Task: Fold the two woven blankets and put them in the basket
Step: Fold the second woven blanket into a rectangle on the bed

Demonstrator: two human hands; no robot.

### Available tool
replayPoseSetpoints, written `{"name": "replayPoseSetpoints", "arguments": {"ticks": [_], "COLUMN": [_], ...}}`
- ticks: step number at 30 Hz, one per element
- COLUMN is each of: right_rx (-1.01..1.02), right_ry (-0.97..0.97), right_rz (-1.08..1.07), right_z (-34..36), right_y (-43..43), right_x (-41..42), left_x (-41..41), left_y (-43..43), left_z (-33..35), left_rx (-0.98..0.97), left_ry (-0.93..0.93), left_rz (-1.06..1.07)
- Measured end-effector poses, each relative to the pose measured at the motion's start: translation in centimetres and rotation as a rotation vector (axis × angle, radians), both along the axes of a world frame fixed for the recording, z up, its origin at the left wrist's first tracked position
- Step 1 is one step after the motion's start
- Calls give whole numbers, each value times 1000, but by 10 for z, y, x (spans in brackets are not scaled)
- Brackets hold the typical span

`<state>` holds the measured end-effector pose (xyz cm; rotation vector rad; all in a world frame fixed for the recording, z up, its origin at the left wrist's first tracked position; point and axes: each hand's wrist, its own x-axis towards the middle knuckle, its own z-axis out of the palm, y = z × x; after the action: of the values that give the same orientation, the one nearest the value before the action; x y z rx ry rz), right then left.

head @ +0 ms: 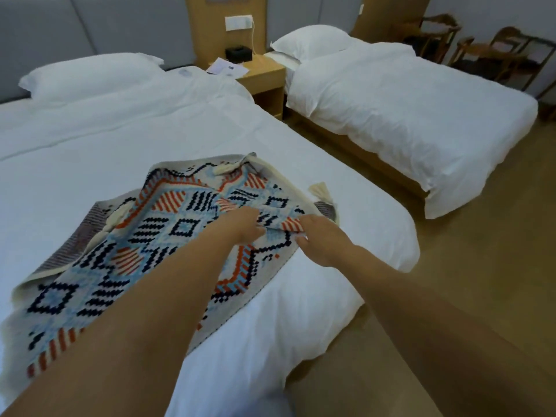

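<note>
Dim, even, bluish indoor light with soft, faint shadows and no glare. Wide-angle bending warps everything around the bed (90,164); the chairs (493,55) beyond it look blurred.

A white-sheeted bed (150,152) fills the left and centre of the frame. A patterned woven blanket (156,242) lies rumpled on its lower middle, tassels showing at the far edge, and a white pillow (87,75) rests at its head, upper left.
</note>
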<state>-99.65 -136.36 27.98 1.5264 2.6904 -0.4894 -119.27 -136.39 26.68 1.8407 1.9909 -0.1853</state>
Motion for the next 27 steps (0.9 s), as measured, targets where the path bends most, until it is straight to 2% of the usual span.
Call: {"name": "replayPoseSetpoints", "arguments": {"ticks": [6,17,27], "right_rx": [-15,-106,-328], "right_ry": [-61,-104,-94], "right_rz": [99,223,184], "right_z": [-8,-28,-123], "right_y": [119,273,433], "right_x": [-35,-93,-147], "left_x": [-21,-76,-104], "left_y": [100,220,322], "left_z": [-7,-33,-123], "left_rx": [4,-93,-228], "left_ry": [-35,-53,-135], "left_rz": [69,201,433]}}
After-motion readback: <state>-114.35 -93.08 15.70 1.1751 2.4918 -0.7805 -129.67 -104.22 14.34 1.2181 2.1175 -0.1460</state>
